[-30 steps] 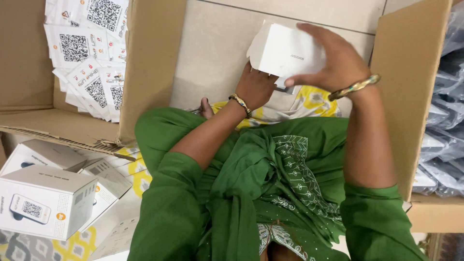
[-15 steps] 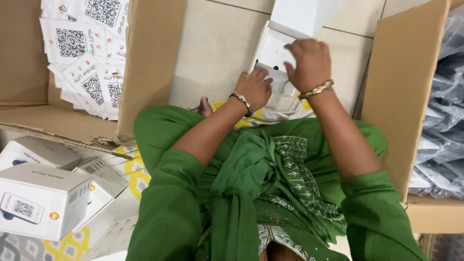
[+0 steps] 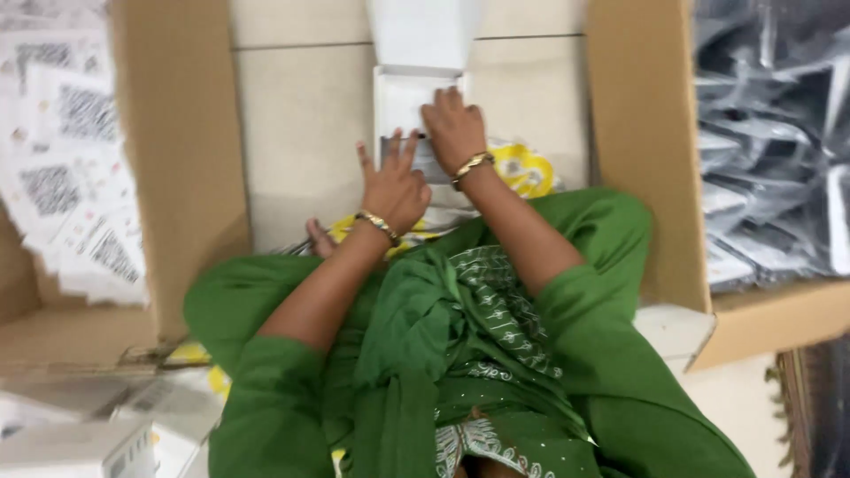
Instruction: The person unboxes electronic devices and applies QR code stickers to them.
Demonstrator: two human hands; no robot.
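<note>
White box [image 3: 400,97] open on the tiled floor [image 3: 301,124], lid flipped up at the far edge; right hand [image 3: 452,128] pressing inside, fingers curled; left hand [image 3: 394,186] spread flat against the near edge.

White box [image 3: 403,97], green sleeves [image 3: 274,407] (white-patterned scarf [image 3: 500,305]).

One head-worn camera looks steeply down, close over the person's lap and hands (floor tiles [image 3: 301,133] ahead); there is no second view.
</note>
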